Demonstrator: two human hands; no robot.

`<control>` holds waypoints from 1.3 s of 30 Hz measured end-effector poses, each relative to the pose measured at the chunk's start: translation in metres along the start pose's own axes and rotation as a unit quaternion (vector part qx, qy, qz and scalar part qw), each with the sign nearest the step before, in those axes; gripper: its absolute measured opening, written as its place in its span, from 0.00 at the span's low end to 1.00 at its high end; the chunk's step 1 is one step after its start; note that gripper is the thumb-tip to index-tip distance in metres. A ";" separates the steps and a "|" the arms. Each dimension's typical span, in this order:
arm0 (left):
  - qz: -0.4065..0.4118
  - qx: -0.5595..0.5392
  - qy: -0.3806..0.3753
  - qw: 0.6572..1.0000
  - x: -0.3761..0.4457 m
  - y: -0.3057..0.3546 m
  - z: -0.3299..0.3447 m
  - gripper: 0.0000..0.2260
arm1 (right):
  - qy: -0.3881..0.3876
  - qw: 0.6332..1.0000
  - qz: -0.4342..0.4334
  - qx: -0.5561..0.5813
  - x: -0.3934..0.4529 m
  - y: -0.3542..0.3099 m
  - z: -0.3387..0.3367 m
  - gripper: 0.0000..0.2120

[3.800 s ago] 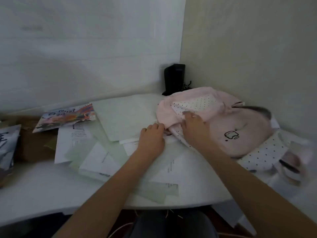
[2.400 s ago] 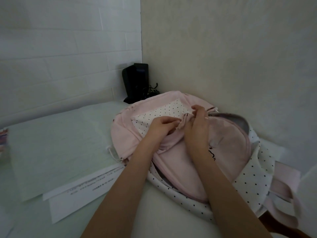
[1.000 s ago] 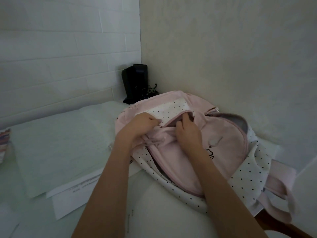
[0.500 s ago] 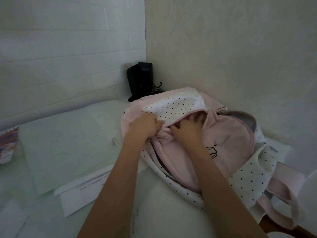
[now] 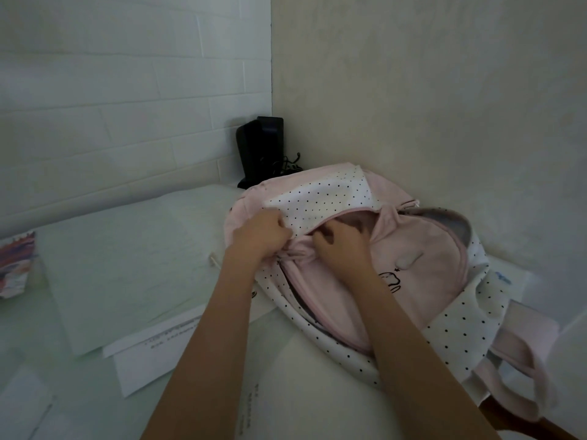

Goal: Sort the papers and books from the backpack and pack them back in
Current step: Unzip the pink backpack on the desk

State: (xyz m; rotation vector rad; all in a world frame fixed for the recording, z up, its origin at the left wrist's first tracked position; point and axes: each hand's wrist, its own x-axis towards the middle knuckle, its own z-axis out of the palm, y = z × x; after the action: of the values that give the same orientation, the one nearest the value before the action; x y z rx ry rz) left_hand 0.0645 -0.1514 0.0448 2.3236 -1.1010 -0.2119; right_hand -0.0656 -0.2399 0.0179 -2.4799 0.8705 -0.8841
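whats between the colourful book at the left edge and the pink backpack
In the head view, a large pale green sheet covers the stretch between the colourful book and the pink polka-dot backpack, with white printed papers sticking out under its near edge.

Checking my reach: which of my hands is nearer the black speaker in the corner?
Left. The left hand grips the backpack just below the speaker; the right hand is farther right.

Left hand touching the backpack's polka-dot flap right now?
Touching. The head view shows the left hand with fingers curled round the lower edge of the polka-dot flap of the backpack, lifting it, no gap visible.
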 end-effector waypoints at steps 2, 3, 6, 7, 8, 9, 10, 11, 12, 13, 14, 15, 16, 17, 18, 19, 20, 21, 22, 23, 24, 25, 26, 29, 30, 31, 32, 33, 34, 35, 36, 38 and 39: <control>0.017 0.021 0.120 0.992 -0.002 0.007 0.009 0.03 | 0.020 0.997 -0.062 0.037 -0.007 -0.003 0.000 0.15; 0.040 -0.017 0.142 0.989 -0.002 0.010 0.013 0.03 | 0.035 0.996 -0.074 0.041 -0.008 -0.004 -0.001 0.17; 0.097 -0.210 0.067 0.971 -0.005 0.010 0.018 0.05 | 0.035 0.997 -0.071 0.023 -0.006 0.000 0.003 0.16; 0.100 -0.242 0.046 0.964 -0.006 0.006 0.018 0.05 | 0.026 0.998 -0.045 0.034 -0.005 0.001 0.004 0.15; 0.103 -0.263 0.029 0.959 -0.006 0.002 0.019 0.05 | 0.024 0.998 -0.029 0.047 -0.003 0.003 0.005 0.14; 0.106 -0.268 0.018 0.957 -0.007 -0.001 0.020 0.05 | 0.031 0.998 -0.023 0.057 -0.003 0.004 0.006 0.13; 0.110 -0.260 0.017 0.959 -0.007 -0.004 0.022 0.07 | 0.040 0.997 -0.026 0.055 -0.002 0.005 0.007 0.13; 0.108 -0.232 0.026 0.966 -0.007 -0.003 0.024 0.10 | 0.054 0.997 -0.028 0.047 -0.002 0.005 0.007 0.14; 0.104 -0.189 0.041 0.976 -0.008 -0.002 0.026 0.12 | 0.071 0.997 -0.026 0.029 -0.002 0.005 0.008 0.14; 0.098 -0.140 0.059 0.984 -0.009 0.001 0.028 0.13 | 0.086 0.996 -0.016 0.010 -0.002 0.006 0.008 0.14; 0.094 -0.100 0.074 0.988 -0.010 0.003 0.030 0.14 | 0.098 0.995 -0.001 -0.003 -0.002 0.006 0.007 0.14; 0.090 -0.075 0.083 0.990 -0.011 0.004 0.032 0.13 | 0.100 0.995 0.016 -0.008 -0.002 0.006 0.007 0.15; 0.089 -0.060 0.090 0.990 -0.014 0.005 0.033 0.12 | 0.099 0.995 0.021 -0.008 -0.002 0.006 0.006 0.15; 0.093 -0.048 0.092 0.990 -0.016 0.006 0.033 0.12 | 0.095 0.995 0.018 -0.005 -0.002 0.005 0.005 0.15; 0.101 -0.032 0.092 0.990 -0.019 0.006 0.032 0.11 | 0.089 0.996 0.009 0.002 -0.004 0.003 0.004 0.15; 0.109 -0.013 0.088 0.990 -0.022 0.006 0.031 0.11 | 0.080 0.997 -0.001 0.013 -0.006 0.000 0.003 0.15; 0.114 0.007 0.084 0.990 -0.026 0.006 0.028 0.12 | 0.077 0.997 -0.012 0.015 -0.009 -0.001 0.000 0.16; 0.114 0.023 0.083 0.990 -0.031 0.004 0.026 0.13 | 0.080 0.997 -0.022 0.003 -0.012 -0.001 -0.005 0.16; 0.112 0.033 0.087 0.989 -0.036 0.001 0.023 0.13 | 0.095 0.995 -0.025 -0.015 -0.015 -0.001 -0.011 0.17; 0.108 0.047 0.098 0.988 -0.042 -0.002 0.019 0.12 | 0.115 0.993 -0.023 -0.030 -0.017 0.000 -0.019 0.16; 0.099 0.072 0.117 0.985 -0.049 -0.005 0.015 0.13 | 0.121 0.991 -0.021 -0.044 -0.018 0.001 -0.028 0.15; 0.079 0.105 0.134 0.982 -0.056 -0.008 0.010 0.14 | 0.099 0.993 -0.015 -0.067 -0.018 0.002 -0.036 0.13; 0.043 0.126 0.145 0.980 -0.064 -0.012 0.006 0.16 | 0.046 0.994 -0.007 -0.101 -0.019 0.004 -0.042 0.10; -0.106 0.110 0.095 0.984 -0.087 -0.016 -0.009 0.24 | -0.195 0.962 0.027 -0.189 -0.032 0.008 -0.057 0.28; -0.132 0.110 0.055 0.984 -0.095 -0.016 -0.012 0.28 | -0.243 0.951 0.035 -0.189 -0.037 0.010 -0.061 0.36; -0.149 0.101 0.005 0.984 -0.102 -0.014 -0.014 0.31 | -0.266 0.945 0.033 -0.187 -0.042 0.013 -0.064 0.40; -0.157 0.076 -0.047 0.983 -0.109 -0.010 -0.016 0.32 | -0.269 0.945 0.030 -0.182 -0.046 0.015 -0.066 0.41; -0.158 0.036 -0.098 0.982 -0.113 -0.005 -0.015 0.31 | -0.261 0.949 0.035 -0.173 -0.049 0.018 -0.067 0.39; -0.150 -0.011 -0.135 0.979 -0.117 -0.001 -0.013 0.28 | -0.248 0.954 0.041 -0.163 -0.051 0.017 -0.067 0.35; -0.136 -0.066 -0.151 0.977 -0.119 0.004 -0.010 0.25 | -0.232 0.960 0.045 -0.151 -0.053 0.015 -0.066 0.30; -0.125 -0.128 -0.151 0.972 -0.120 0.009 -0.004 0.24 | -0.214 0.966 0.047 -0.137 -0.055 0.011 -0.064 0.26; -0.117 -0.250 -0.125 0.953 -0.124 0.019 0.010 0.27 | -0.162 0.977 0.052 -0.131 -0.061 0.002 -0.056 0.19; -0.109 -0.282 -0.097 0.948 -0.126 0.025 0.017 0.31 | -0.128 0.978 0.059 -0.154 -0.064 -0.002 -0.052 0.16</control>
State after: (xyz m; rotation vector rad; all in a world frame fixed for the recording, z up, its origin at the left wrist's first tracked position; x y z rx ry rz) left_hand -0.0406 -0.0759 0.0331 1.9205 -0.7379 -0.7509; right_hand -0.1381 -0.2030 0.0291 -2.6871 1.1162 -0.4013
